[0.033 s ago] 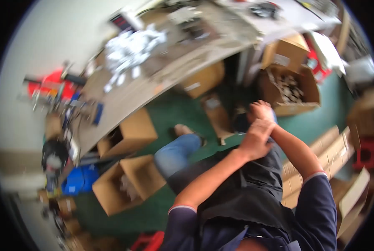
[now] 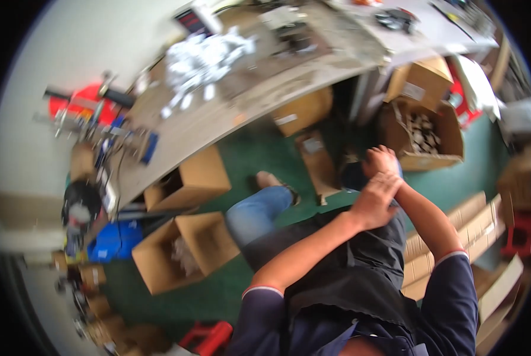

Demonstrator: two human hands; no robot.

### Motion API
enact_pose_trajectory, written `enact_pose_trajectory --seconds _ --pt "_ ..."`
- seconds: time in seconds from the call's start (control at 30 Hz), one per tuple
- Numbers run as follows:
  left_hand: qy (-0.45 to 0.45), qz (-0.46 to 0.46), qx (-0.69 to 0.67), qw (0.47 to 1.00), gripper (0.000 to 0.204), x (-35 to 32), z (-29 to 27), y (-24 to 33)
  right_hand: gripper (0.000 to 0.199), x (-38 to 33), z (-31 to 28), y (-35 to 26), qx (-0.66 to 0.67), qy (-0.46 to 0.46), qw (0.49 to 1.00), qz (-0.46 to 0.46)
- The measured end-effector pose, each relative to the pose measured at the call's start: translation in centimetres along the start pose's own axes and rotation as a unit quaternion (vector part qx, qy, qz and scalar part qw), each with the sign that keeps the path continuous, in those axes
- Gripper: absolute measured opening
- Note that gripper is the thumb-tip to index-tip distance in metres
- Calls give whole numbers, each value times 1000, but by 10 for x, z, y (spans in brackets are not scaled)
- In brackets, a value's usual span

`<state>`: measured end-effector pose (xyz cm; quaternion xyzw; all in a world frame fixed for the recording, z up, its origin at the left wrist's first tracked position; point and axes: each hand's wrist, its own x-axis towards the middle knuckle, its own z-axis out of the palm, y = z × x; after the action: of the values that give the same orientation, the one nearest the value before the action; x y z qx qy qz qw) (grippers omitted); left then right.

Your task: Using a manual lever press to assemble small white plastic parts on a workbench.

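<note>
My left hand [image 2: 373, 202] lies across my right wrist, its fingers bent around it. Beyond it, my right hand [image 2: 382, 161] rests by my right knee, its fingers loosely bent and a little apart. No object shows in either hand. A black apron [image 2: 348, 279] covers my lap beneath the forearms. The open cardboard box [image 2: 423, 159] with many small pale pieces stands on the floor just beyond my right hand. A flattened brown cardboard piece [image 2: 318, 163] lies on the floor left of that hand.
A long workbench [image 2: 259, 98] crosses ahead, bearing a pile of white pieces [image 2: 209, 59] and a clamp-like tool [image 2: 120, 133]. Open cartons [image 2: 185, 252] and a blue bag [image 2: 114, 240] stand left. A red stool [image 2: 209, 338] is near; long cartons [image 2: 479, 225] lie right.
The view has turned slightly, so bench and boxes sit farther right in the picture. My hands keep the same hold, left over right wrist.
</note>
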<state>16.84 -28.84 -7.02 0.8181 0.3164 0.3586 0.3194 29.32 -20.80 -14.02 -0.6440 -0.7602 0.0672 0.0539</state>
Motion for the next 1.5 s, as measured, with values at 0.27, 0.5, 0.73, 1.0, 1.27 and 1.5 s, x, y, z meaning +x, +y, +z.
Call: enact_pose_trajectory --seconds 0.27,0.5,0.73,1.0,1.27,1.5 --pt "65 -14 -23 998 65 -15 1 6 20 7 -3 -16 -3 -34 999 -13" --pt "76 -40 61 994 62 -22 6 -17 24 9 2 -12 -27 -78 997 5" --pt "53 -32 31 998 53 -18 1 -6 22 5 2 -4 -13 -37 999 -11" --pt "81 -134 -9 988 34 -31 -17 -17 26 8 -8 -11 -21 -103 994 11" --pt "63 -209 3 976 30 -59 -16 -50 27 0 -16 -10 12 -85 996 14" --pt "-114 -350 88 926 30 -203 12 -166 23 -2 -12 -7 43 -36 998 -3"
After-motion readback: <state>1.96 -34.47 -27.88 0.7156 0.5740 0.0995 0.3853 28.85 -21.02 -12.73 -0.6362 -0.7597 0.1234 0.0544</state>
